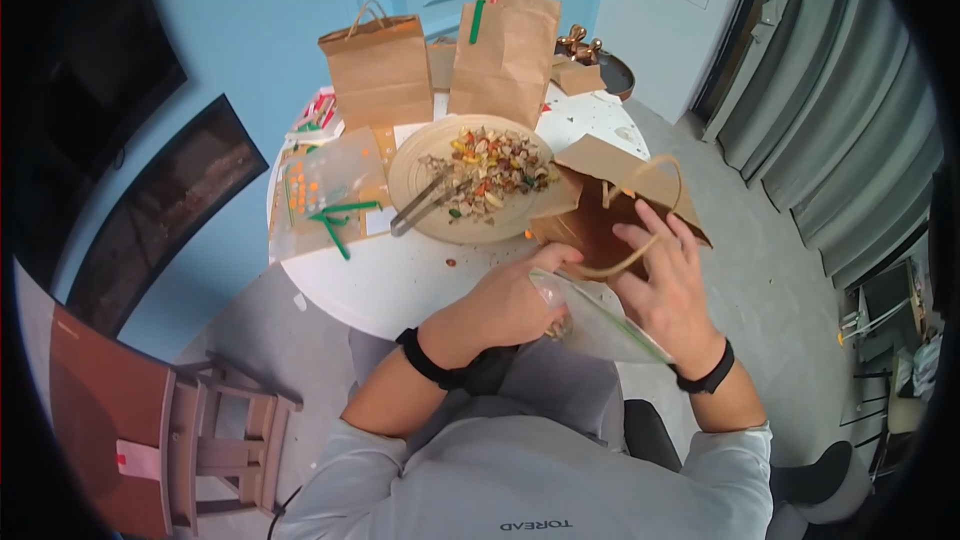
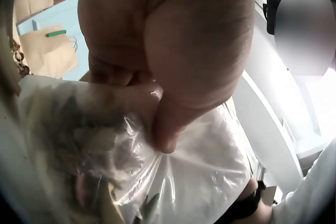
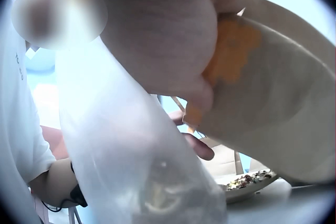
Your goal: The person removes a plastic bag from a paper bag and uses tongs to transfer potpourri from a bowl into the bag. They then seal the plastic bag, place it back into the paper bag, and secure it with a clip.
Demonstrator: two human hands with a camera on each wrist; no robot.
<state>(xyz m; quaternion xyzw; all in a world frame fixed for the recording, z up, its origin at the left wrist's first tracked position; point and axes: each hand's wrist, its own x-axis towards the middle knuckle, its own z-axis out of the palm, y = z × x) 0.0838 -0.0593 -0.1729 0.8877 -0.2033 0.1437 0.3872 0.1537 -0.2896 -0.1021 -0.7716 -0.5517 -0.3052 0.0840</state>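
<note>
My left hand (image 1: 500, 305) grips a clear plastic zip bag (image 1: 605, 325) near its top. In the left wrist view the thumb presses on the film of the bag (image 2: 199, 176), and mixed pieces show through it. Over the mouth of a brown paper bag (image 1: 640, 172), which lies tilted at the table's right side, my right hand (image 1: 665, 285) spreads its fingers beside the twisted handle (image 1: 625, 265). From the right wrist, the thumb lies against the paper bag (image 3: 278, 108), near an orange patch (image 3: 233, 50), and the zip bag (image 3: 126, 124) hangs below that wrist.
A large round tray (image 1: 410, 155) bears chopped mixed pieces, with metal tongs (image 1: 425, 202) across its edge. Two paper bags (image 1: 380, 70) (image 1: 510, 55) stand behind it. At left lie green strips (image 1: 335, 225) and a clear pouch with orange dots (image 1: 325, 180) on the white table (image 1: 345, 290).
</note>
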